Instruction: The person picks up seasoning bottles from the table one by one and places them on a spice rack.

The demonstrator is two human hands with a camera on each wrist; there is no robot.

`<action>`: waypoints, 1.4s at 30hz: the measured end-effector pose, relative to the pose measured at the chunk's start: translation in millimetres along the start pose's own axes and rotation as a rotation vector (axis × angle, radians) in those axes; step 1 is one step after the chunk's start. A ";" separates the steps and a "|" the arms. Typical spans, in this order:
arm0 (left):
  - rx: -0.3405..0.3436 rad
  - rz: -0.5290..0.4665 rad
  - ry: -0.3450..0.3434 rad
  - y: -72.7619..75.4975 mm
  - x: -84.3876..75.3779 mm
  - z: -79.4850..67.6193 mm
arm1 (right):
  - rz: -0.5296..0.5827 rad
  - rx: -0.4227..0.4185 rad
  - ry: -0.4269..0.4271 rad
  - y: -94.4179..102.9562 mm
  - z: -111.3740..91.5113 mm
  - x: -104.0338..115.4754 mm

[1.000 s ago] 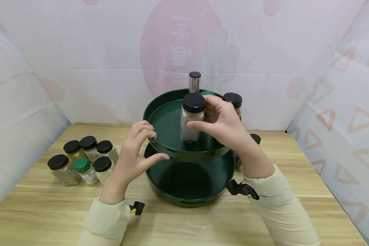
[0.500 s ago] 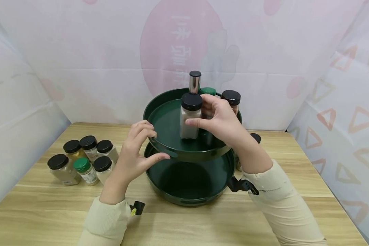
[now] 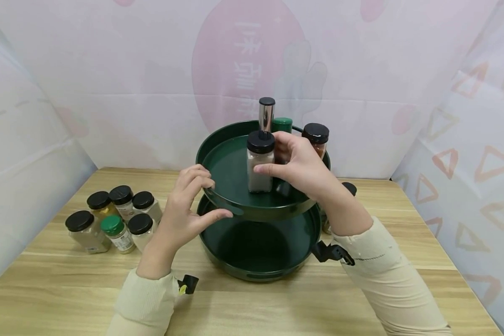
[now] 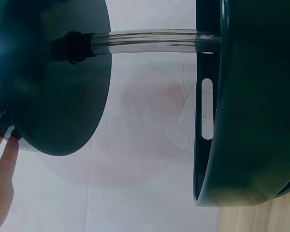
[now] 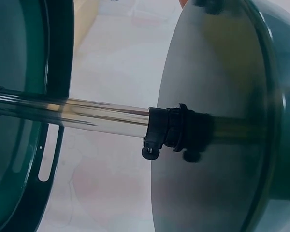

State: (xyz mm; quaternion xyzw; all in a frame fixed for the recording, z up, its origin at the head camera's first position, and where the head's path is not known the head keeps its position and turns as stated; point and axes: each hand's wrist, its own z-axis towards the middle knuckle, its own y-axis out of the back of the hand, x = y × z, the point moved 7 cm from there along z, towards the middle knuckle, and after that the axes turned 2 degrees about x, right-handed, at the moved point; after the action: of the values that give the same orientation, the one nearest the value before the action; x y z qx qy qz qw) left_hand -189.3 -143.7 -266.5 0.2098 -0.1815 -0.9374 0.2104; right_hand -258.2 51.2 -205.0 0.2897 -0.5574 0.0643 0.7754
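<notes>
My right hand point(image 3: 304, 163) grips a clear square spice jar point(image 3: 260, 171) with a black lid and pale contents, thumb in front and fingers behind. The jar is upright, its base at the floor of the upper green tray point(image 3: 231, 158), just in front of the metal post point(image 3: 266, 115). My left hand point(image 3: 182, 205) holds that tray's left front rim, fingers over the edge and thumb low outside. In the left wrist view, fingertips point(image 4: 10, 145) meet the rim. Behind my right hand, a green-lidded jar point(image 3: 283, 124) and a black-lidded jar with reddish contents point(image 3: 316, 135) stand on the tray.
The lower green tray point(image 3: 258, 275) sits below on the wooden table point(image 3: 252, 308). Several spice jars cluster at the left, including a green-lidded one point(image 3: 119, 235). Another black-lidded jar point(image 3: 349, 188) stands behind my right forearm. Printed cloth point(image 3: 151, 93) walls the back and sides.
My right hand has shifted the pale jar slightly left, then down a little onto the tray. More of the green-lidded jar shows behind. My left hand stays on the rim.
</notes>
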 end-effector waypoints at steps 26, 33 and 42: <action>0.025 0.000 0.010 -4.0 3.9 1.3 | -0.025 -0.046 0.090 8.5 -11.7 12.6; 0.017 -0.009 0.013 -4.7 5.7 1.7 | 0.003 -0.105 0.156 16.0 -20.6 18.9; 0.007 -0.002 0.004 -3.8 6.1 1.2 | 0.036 -0.137 0.238 23.1 -31.8 24.5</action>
State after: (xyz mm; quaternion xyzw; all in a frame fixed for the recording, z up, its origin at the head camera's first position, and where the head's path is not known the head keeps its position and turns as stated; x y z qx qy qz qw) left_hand -196.1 -143.0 -269.0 0.2128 -0.1842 -0.9365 0.2090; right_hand -232.6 81.3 -180.9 0.2165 -0.4695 0.0738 0.8528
